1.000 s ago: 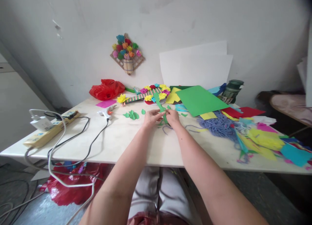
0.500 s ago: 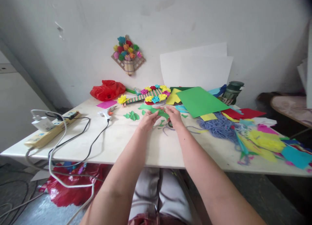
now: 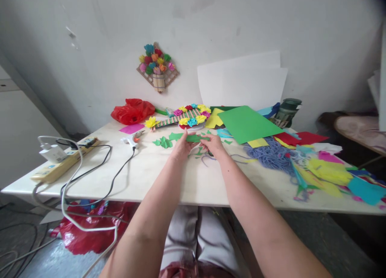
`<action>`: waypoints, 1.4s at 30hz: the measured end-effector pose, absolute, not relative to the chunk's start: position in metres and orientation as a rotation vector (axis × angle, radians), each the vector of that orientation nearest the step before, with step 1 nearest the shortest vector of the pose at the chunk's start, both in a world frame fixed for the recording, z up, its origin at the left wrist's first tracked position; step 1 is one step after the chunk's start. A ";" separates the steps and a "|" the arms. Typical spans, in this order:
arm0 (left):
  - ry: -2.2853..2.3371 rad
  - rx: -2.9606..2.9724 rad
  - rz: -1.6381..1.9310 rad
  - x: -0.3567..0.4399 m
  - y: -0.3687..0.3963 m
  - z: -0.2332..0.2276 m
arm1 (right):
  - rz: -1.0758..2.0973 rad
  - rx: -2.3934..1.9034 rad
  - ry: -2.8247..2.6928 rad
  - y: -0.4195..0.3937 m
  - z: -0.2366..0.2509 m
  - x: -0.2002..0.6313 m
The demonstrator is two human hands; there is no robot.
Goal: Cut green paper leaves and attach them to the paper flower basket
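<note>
Head view: one green paper strip point(image 3: 193, 137) pinched between two hands, left hand point(image 3: 181, 146) and right hand point(image 3: 214, 145), fingers clenched on its ends, just above surface point(image 3: 169, 177); one glue gun point(image 3: 132, 140) left, well apart

Lying on a pale table point(image 3: 169, 181): power strip point(image 3: 62, 159) with cables at left, glue gun point(image 3: 132, 140), red bag point(image 3: 132, 111), pink sheet point(image 3: 131, 128), green leaves point(image 3: 163, 142), flower wreath point(image 3: 188, 116), green sheet point(image 3: 249, 124), blue yarn point(image 3: 271, 154), red sheets point(image 3: 298, 139), yellow scraps point(image 3: 327, 173) spreading at right, jar point(image 3: 286, 113) standing behind.
</note>
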State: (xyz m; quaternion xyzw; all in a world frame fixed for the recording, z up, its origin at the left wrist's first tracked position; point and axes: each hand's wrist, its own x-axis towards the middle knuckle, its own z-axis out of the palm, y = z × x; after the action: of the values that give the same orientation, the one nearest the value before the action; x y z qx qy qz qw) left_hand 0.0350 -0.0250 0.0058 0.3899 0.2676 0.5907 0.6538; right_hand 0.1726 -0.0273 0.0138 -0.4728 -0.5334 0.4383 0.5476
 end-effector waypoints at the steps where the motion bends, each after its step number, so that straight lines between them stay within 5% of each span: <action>1: 0.620 0.863 1.334 0.035 -0.024 0.005 | 1.019 -1.118 -1.277 -0.027 0.013 0.173; 23: 0.615 0.684 1.166 0.026 -0.030 0.011 | 0.772 -1.071 -1.370 -0.014 0.005 0.178; 42: 0.723 0.749 1.201 0.031 -0.029 0.010 | 1.182 -0.861 -1.163 -0.024 0.015 0.185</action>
State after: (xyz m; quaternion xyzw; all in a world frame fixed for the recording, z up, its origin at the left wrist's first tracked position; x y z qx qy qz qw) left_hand 0.0313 -0.0288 0.0097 0.3365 0.3245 0.5391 0.7006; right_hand 0.1849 -0.0242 0.0145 -0.3706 -0.5006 0.5087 0.5943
